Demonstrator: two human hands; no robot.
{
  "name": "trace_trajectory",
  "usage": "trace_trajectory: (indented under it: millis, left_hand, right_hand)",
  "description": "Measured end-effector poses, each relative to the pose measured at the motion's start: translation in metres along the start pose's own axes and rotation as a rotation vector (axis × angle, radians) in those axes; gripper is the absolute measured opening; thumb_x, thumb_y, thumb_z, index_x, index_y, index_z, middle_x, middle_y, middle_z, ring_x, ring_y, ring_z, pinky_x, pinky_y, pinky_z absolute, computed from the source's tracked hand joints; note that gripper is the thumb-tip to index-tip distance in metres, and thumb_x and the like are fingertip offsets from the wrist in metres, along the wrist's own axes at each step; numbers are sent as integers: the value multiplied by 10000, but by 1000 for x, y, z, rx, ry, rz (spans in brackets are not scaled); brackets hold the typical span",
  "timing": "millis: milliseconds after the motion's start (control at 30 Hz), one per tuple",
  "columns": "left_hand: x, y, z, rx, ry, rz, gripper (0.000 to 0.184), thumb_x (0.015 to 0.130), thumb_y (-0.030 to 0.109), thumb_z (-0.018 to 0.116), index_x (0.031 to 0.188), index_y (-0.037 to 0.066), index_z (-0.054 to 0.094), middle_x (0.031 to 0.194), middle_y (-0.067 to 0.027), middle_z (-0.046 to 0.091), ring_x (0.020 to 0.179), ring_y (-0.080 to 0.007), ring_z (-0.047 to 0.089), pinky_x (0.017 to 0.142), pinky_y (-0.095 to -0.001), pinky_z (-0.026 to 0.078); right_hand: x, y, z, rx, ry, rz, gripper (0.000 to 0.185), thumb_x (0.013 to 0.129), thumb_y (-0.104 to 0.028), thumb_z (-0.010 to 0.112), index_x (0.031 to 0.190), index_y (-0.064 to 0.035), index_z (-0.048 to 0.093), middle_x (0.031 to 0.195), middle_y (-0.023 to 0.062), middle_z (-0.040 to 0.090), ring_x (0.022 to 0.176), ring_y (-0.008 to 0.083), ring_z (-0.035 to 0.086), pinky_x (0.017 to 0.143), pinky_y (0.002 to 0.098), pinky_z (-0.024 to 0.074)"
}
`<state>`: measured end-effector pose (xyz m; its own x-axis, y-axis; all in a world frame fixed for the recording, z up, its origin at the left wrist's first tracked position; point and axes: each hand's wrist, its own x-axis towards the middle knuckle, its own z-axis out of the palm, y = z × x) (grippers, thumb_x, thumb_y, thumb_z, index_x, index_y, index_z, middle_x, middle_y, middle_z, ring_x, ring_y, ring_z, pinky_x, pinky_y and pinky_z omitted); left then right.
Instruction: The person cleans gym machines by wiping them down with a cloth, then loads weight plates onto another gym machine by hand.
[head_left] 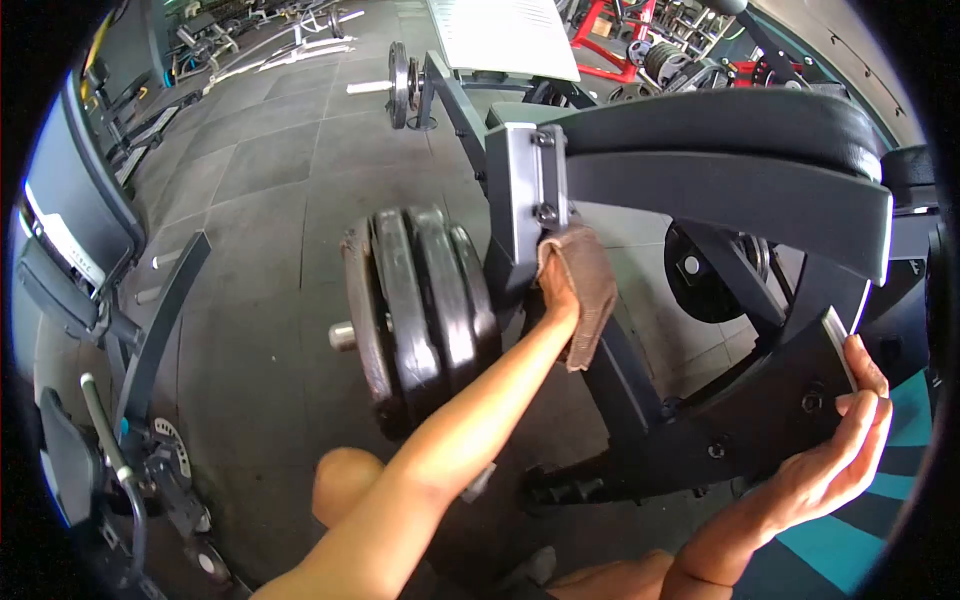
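Left arm (430,470) reaches into brown cloth (594,290); white label (72,245) illegible.

My left arm (440,450) is bare along all that shows, a long, smooth limb, fuller at the elbow and narrowing steadily to a slim wrist. Of my left grip (558,292) only a small part shows, bare as well. My right forearm (735,540) is bare too, and my right grip (840,455) is an uncovered hand with long, slender fingers and rounded tips. Below, I have a smooth, rounded bare knee (345,488); clothing at the bottom edge is too dark to make out.
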<state>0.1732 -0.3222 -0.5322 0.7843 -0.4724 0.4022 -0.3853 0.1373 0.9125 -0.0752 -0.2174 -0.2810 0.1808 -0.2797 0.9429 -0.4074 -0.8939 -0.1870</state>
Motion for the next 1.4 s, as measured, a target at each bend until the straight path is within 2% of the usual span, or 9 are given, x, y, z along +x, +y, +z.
trace_trajectory:
  millis: [233,467,567,867,1067,1200,1233,1333,1400]
  left_hand:
    - [-96,25,2,40,32,74,434,867,232,605,1260,63,530,1233,-132,551,1158,-281,527,982,-397,420]
    - [-226,52,-9,17,-122,246,462,884,187,572,1310,29,488,1324,-132,479,1242,-288,447,1018,-416,364]
    - [-145,56,-29,134,-18,389,380,889,188,552,1229,25,504,1222,-134,492,1151,-283,461,964,-411,372]
    - [170,48,-91,401,252,400,205,904,193,492,987,16,552,915,-139,529,877,-267,504,804,-398,396]
    - [130,70,-83,238,343,391,193,899,162,446,843,-6,524,792,-185,549,724,-337,501,714,-416,383]
    - [138,46,-95,759,406,863,107,856,79,475,845,2,547,825,-219,568,772,-420,512,691,-452,431]
    - [119,91,-98,548,230,333,80,821,72,521,857,29,578,827,-217,588,820,-412,559,710,-465,464]
    - [156,55,-116,937,85,853,138,849,132,502,877,27,586,811,-218,594,811,-426,570,733,-483,461]
    - [167,25,-101,715,300,765,135,868,153,492,889,43,567,847,-188,588,844,-402,559,733,-462,442]
  right_hand:
    - [-9,32,-2,797,74,-63,428,979,-237,221,1119,-41,575,1373,387,360,1314,480,358,1107,581,264]
    - [-16,25,4,954,220,275,437,980,-364,301,1208,-47,498,1425,358,307,1320,473,347,1105,555,280]
    - [-37,55,12,820,86,-18,516,964,-473,397,1263,-53,407,1412,351,332,1313,451,368,1102,519,292]
    - [-42,49,13,898,146,50,546,964,-513,403,1271,-64,355,1360,375,383,1294,429,410,1105,464,281]
    - [-39,41,14,1004,205,80,458,976,-388,406,1252,-25,371,1347,367,409,1282,416,423,1097,456,286]
    - [-36,39,14,881,189,8,421,982,-323,389,1259,-7,364,1358,364,399,1283,398,426,1096,458,278]
    - [-36,40,14,826,183,-22,412,984,-307,384,1261,-3,362,1360,363,396,1282,393,428,1095,458,277]
    - [-35,39,14,795,176,-27,396,989,-278,374,1268,2,355,1364,358,393,1280,380,433,1095,461,275]
    - [-37,41,15,840,186,-11,411,954,-242,418,1258,21,328,1356,374,377,1296,412,409,1098,477,279]
